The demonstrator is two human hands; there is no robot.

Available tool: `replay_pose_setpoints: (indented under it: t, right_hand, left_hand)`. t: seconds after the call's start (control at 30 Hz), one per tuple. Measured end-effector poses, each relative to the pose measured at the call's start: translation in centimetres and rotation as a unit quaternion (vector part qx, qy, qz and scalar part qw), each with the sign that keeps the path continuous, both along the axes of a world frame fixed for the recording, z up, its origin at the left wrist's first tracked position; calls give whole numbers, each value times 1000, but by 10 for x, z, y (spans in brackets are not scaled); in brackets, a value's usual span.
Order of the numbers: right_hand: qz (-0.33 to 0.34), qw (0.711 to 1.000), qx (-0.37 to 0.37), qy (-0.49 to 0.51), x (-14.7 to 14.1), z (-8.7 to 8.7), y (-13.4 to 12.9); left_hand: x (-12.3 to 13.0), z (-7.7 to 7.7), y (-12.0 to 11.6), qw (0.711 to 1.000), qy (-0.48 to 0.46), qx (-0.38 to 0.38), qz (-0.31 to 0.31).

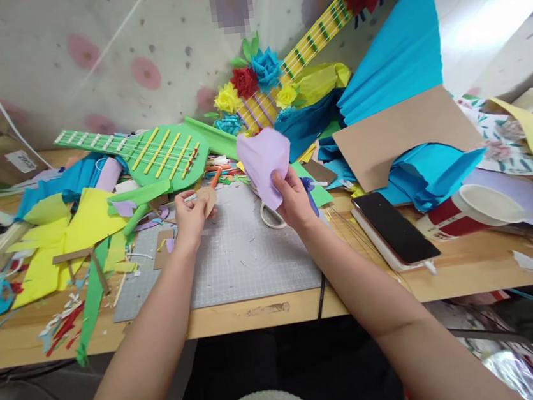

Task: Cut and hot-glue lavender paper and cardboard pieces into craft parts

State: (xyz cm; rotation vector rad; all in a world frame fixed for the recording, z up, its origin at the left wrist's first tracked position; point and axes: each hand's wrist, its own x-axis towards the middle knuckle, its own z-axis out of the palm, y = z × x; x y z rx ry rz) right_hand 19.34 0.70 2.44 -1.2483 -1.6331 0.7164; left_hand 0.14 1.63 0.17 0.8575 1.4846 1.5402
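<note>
My right hand (292, 198) pinches a lilac crepe paper petal (264, 155) by its lower right edge and holds it up over the mat. In my left hand (190, 218) a small round tan cardboard piece (207, 200) is gripped between the fingers; a thin white stick seems to lie along it. Under both hands spreads a grey cutting mat (254, 262). Partly hidden behind my right hand are white-handled scissors (272, 217) and a blue tool (311, 195), perhaps a glue gun. An orange stick (216, 177) lies just beyond my left hand.
A green paper guitar (165, 154) leans at the back left, a yellow guitar neck (318, 37) with paper flowers behind. Yellow paper scraps (90, 220) cover the left. At right are a phone (395, 227), a paper cup (470, 210) and brown cardboard (407, 129).
</note>
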Motion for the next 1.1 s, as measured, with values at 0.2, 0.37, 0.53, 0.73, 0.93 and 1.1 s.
replay_pose_setpoints:
  t: [0.2, 0.37, 0.53, 0.73, 0.93, 1.1]
  right_hand:
    - [74, 959, 160, -220, -4, -11, -5]
    - [129, 937, 168, -276, -8, -25, -2]
    - [114, 953, 134, -248, -9, -32, 1]
    - [6, 987, 90, -136, -11, -37, 7]
    - [90, 956, 186, -209, -9, -31, 3]
    - [148, 922, 198, -298, -6, -38, 5]
  left_hand:
    - [8, -9, -3, 998, 11, 40, -39]
    - [18, -11, -9, 991, -53, 1, -123]
    - [20, -6, -14, 985, -69, -10, -160]
    - [17, -6, -15, 971, -75, -17, -226]
    - [17, -6, -17, 964, -38, -11, -264]
    - [6, 1, -14, 957, -26, -64, -282]
